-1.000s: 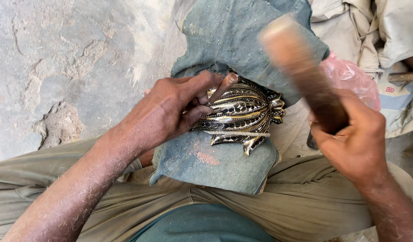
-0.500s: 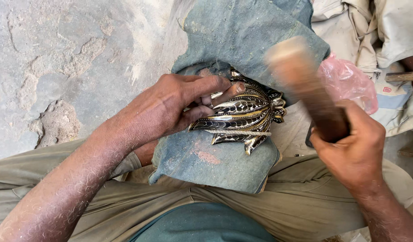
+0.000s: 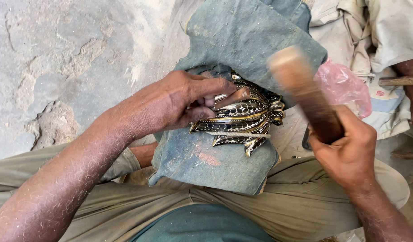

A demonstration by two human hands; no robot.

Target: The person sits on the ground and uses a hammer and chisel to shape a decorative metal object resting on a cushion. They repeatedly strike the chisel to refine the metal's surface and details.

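I see the left hand (image 3: 170, 105) pressed on the left end of the ornament (image 3: 242, 118); its fingers (image 3: 215, 85) are curled over that end and a thin punch (image 3: 231, 97) pokes out between them, tip on the metal; how much of the punch lies inside the hand I cannot tell. The right hand (image 3: 350, 150) is wrapped tight round the low end of a wooden mallet (image 3: 305, 94); the mallet's far end is smeared by motion blur, so its head shape is hard to make out; its long axis runs from the hand at near right up toward far left, tilted over the ornament but apart from it.

The ornament is a black and gold piece with scaled bands and leafy points; it rests on a blue cloth (image 3: 206, 166) draped over my knee, near the middle of the scene; its long axis lies left to right, slightly rising toward the right, with the fanned points at the right end and one point hanging toward me; its left part is hidden under the fingers. The cloth folds up far behind it and covers whatever bears it.

A pink bag (image 3: 345, 85) lies just right of the mallet, partly hidden by it; a pale cloth (image 3: 386, 36) is cut off at far right; the ground (image 3: 58, 67) at left is bare, cracked stone.
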